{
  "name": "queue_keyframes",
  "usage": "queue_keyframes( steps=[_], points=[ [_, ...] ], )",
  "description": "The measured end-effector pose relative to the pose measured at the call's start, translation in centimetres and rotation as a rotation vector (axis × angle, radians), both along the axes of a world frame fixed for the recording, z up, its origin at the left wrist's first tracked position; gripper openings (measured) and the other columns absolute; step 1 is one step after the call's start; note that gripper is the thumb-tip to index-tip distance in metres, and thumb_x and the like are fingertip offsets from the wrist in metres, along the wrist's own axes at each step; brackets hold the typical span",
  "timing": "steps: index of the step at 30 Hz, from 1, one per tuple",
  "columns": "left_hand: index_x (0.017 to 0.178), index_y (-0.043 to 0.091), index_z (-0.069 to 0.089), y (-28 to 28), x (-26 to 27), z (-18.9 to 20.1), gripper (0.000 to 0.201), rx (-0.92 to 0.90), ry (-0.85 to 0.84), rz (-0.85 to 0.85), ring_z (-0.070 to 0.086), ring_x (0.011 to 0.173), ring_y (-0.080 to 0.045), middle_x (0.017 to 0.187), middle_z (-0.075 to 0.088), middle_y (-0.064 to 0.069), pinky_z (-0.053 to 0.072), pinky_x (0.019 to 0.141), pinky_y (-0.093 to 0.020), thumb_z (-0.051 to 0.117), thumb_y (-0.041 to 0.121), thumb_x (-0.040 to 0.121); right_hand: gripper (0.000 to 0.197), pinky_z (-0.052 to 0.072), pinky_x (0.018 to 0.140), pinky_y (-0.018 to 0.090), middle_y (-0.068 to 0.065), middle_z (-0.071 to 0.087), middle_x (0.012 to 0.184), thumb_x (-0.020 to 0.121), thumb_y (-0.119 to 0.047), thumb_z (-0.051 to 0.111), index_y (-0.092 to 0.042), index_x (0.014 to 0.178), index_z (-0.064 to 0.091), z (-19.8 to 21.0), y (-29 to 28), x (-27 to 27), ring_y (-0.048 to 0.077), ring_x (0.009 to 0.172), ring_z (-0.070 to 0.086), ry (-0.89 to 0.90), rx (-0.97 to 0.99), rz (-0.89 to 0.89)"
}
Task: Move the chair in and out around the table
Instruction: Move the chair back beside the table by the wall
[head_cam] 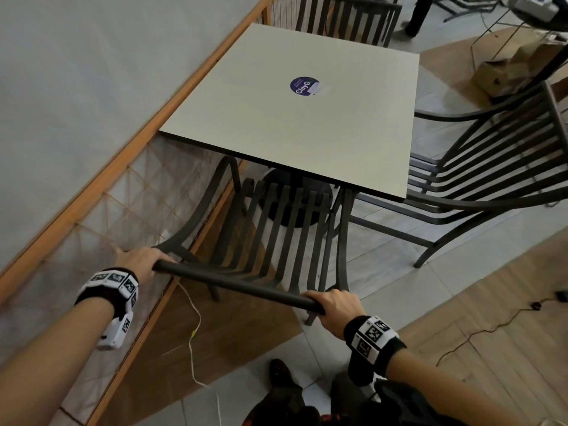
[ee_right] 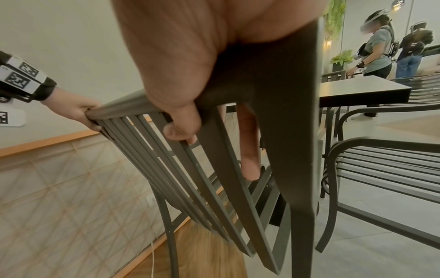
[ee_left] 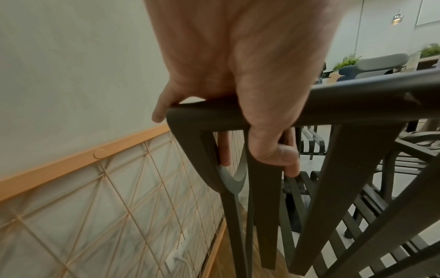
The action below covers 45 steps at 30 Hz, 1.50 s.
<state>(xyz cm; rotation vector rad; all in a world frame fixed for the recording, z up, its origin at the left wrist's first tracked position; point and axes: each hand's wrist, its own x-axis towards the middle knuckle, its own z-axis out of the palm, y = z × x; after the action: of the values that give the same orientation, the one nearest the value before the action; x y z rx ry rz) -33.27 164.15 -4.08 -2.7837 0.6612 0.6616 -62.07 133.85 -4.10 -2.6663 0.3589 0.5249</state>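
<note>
A: Left hand point(head_cam: 140, 259) first. Where is it?

B: On the left end of the chair's top rail point(head_cam: 236, 284). Fingers wrapped over the bar, thumb under it; the left wrist view shows the thumb point(ee_left: 276, 152) curled against a back slat. Firm grasp.

A: Right hand point(head_cam: 336, 309)?

B: Same grasp on the right end of the rail. Right wrist view: thumb hooked behind a slat, one finger point(ee_right: 248, 146) hanging straight down on the far side. Both wrists wear black bands with printed marker tags.

A: And the chair point(head_cam: 276, 229) itself?

B: Dark metal, slatted back and seat, armrests. It faces the near edge of the table point(head_cam: 292, 118), front of the seat tucked just under the tabletop, back well clear of it. Can't tell whether all legs touch the floor.

A: The table?

B: Square, pale top, dark round pedestal base point(head_cam: 295, 198). A round blue sticker point(head_cam: 304, 85) near its middle.

A: Surroundings?

B: A second chair point(head_cam: 479, 167) of the same kind at the table's right side, a third point(head_cam: 347, 18) at the far side. Wall with an orange rail point(head_cam: 129, 149) runs along the left. A thin white cable point(head_cam: 192, 333) lies on the floor by the wall. Two people stand in the background of the right wrist view.
</note>
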Motion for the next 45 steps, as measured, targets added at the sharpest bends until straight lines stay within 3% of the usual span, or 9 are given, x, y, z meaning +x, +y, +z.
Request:
queue_keyframes(
  steps=[14,17,20,23,26,29,33,41,45],
  points=[
    [0.071,0.042,0.059,-5.0,3.5,0.9,0.036,-0.041,-0.036,0.023,0.052,0.082,-0.018,0.074,0.057,0.010,0.023,0.105,-0.071,0.056,0.010,0.088,0.025,0.033,0.051,0.019,-0.013,0.046,0.067,0.092,-0.028,0.050,-0.036,0.115,0.049,-0.3,-3.5,4.0,0.009,0.061,0.050,0.003,-0.006,0.001],
    [0.085,0.044,0.062,-5.2,1.6,1.1,0.038,-0.152,-0.093,0.044,0.050,0.106,-0.020,0.092,0.058,0.011,0.017,0.108,-0.068,0.062,0.006,0.082,0.029,0.047,0.061,0.025,-0.010,0.056,0.080,0.090,-0.037,0.053,-0.037,0.118,0.046,-0.6,-4.5,3.8,0.012,0.071,0.058,0.012,0.059,0.068],
    [0.113,0.028,0.061,-5.0,-0.8,1.0,0.049,-0.404,-0.156,0.158,0.040,0.128,-0.028,0.128,0.053,-0.002,0.019,0.111,-0.064,0.064,-0.003,0.075,0.048,0.046,0.074,0.029,-0.009,0.054,0.099,0.082,-0.064,0.049,-0.049,0.126,0.035,-0.8,-6.8,3.5,0.011,0.087,0.055,0.105,0.228,0.079],
    [0.135,0.014,0.042,-5.9,-4.6,1.7,0.069,-0.699,-0.050,0.412,0.029,0.137,-0.032,0.151,0.026,-0.011,0.031,0.113,-0.054,0.060,-0.013,0.074,0.055,0.047,0.082,0.032,-0.008,0.056,0.111,0.078,-0.076,0.034,-0.050,0.127,0.033,-1.8,-10.9,4.1,0.010,0.095,0.057,0.142,0.397,-0.008],
    [0.143,0.016,0.024,-8.2,-8.5,1.8,0.075,-0.834,0.038,0.539,0.028,0.138,-0.031,0.155,0.014,-0.011,0.030,0.113,-0.048,0.061,-0.006,0.081,0.068,0.049,0.087,0.034,0.000,0.056,0.114,0.068,-0.082,0.032,-0.044,0.124,0.038,-3.3,-16.0,5.5,0.016,0.097,0.056,0.133,0.270,-0.005],
    [0.148,0.021,0.007,-11.0,-11.1,1.2,0.081,-0.873,0.142,0.667,0.023,0.142,-0.028,0.159,0.009,-0.009,0.023,0.117,-0.049,0.062,0.016,0.088,0.049,0.045,0.095,0.035,0.007,0.054,0.124,0.088,-0.052,0.048,-0.033,0.132,0.038,-5.1,-20.5,7.7,0.022,0.110,0.052,0.173,0.019,0.173],
    [0.148,0.022,-0.011,-16.1,-15.1,1.1,0.092,-0.840,0.181,0.811,0.011,0.147,-0.022,0.161,0.000,-0.004,0.016,0.121,-0.046,0.058,0.038,0.089,0.051,0.034,0.107,0.039,0.009,0.044,0.141,0.093,-0.028,0.047,-0.023,0.141,0.030,-8.0,-24.8,11.0,0.028,0.129,0.038,0.153,-0.164,0.474],
    [0.140,0.030,-0.032,-28.9,-25.0,1.5,0.117,-1.072,0.459,1.172,0.043,0.133,-0.015,0.151,0.036,0.000,0.037,0.113,-0.043,0.070,0.029,0.081,0.066,0.023,0.114,0.052,0.013,0.008,0.157,0.092,-0.034,0.050,-0.032,0.146,0.013,-12.5,-28.0,14.8,0.034,0.143,0.011,0.175,-0.222,0.811],
    [0.135,0.038,-0.035,-32.7,-28.0,0.9,0.107,-1.104,0.535,1.386,0.065,0.093,-0.026,0.106,0.057,0.005,0.058,0.073,-0.032,0.060,0.021,0.090,0.063,0.013,0.116,0.053,0.015,0.007,0.157,0.092,-0.040,0.049,-0.033,0.146,0.018,-14.9,-28.2,14.6,0.035,0.144,0.004,0.242,-0.258,0.867]
  ],
)
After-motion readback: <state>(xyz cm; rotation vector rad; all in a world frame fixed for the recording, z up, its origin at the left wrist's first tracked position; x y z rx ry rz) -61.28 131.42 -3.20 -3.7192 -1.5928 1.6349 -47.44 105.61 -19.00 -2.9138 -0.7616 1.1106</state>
